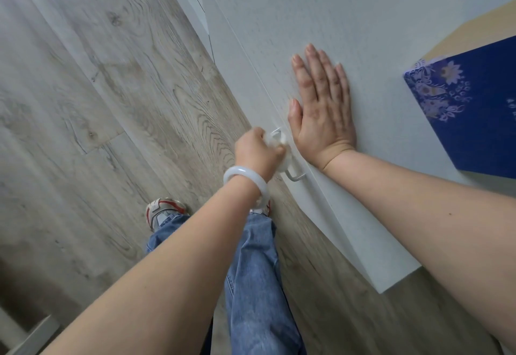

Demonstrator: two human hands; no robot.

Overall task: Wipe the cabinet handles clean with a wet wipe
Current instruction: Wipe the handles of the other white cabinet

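Floor (97, 103) at far left: grey wood planks, a shoe (164, 211) and jeans (257, 271) seen below.

Left hand (258, 152), a pale bangle (247, 183) on its wrist, is curled around a white wipe (276, 142), which is wrapped over the handle (296, 177). Only the handle's metal ends are seen, one above the fist and one below it.

Right hand (321, 106) is laid flat on the door (363, 33) just beside the handle, fingers straight and together, nothing held; the door is judged to be steadied by it.

Progress: this handle is judged mid-wipe. Its cleanliness cannot be told. No other handle is visible, so how many are done or left cannot be told.

Far right: a blue patterned box (474, 109) is seen on the cabinet top, closed; contents are hidden. No other container is seen.
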